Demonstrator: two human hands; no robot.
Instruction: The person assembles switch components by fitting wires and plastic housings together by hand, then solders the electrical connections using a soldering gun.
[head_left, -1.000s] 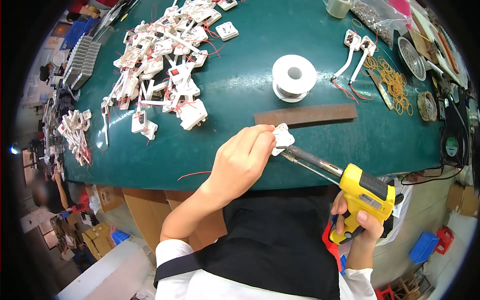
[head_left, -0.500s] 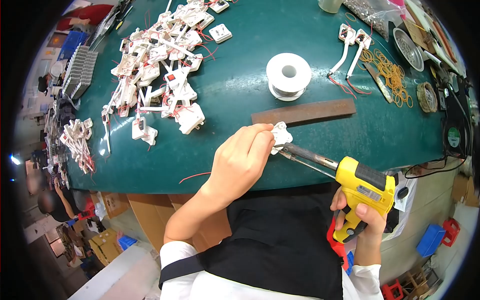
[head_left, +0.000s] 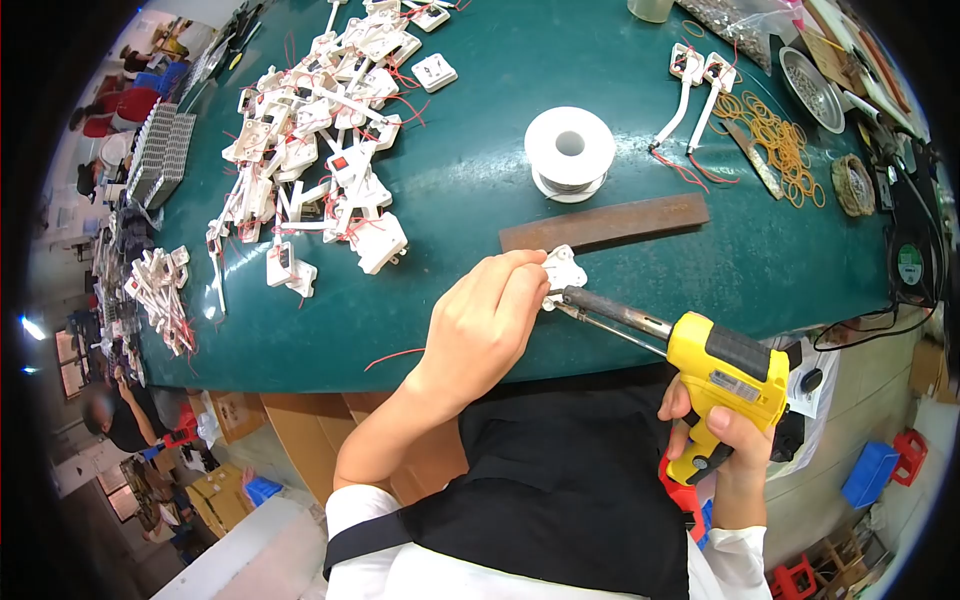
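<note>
My left hand (head_left: 485,315) is closed on a white plastic housing (head_left: 566,270), whose far side shows beyond the fingers. A red wire (head_left: 396,356) sticks out to the left of the wrist. My right hand (head_left: 722,425) is wrapped round the grip of a yellow soldering gun (head_left: 728,370). The gun's dark tip and thin feed tube reach the housing's near edge; the exact contact point is too small to make out. Just beyond the housing lies a rusty metal bar (head_left: 605,222), and behind it stands a white solder spool (head_left: 570,155).
A heap of white switch housings (head_left: 320,130) with red wires covers the left of the green table (head_left: 480,60). Two wired pieces (head_left: 690,100), rubber bands (head_left: 775,140), a knife (head_left: 755,160) and a metal bowl (head_left: 812,90) lie to the right. A co-worker (head_left: 125,415) sits far left.
The view has shifted slightly. Both hands, the housing and the soldering gun keep nearly the same position relative to each other.
</note>
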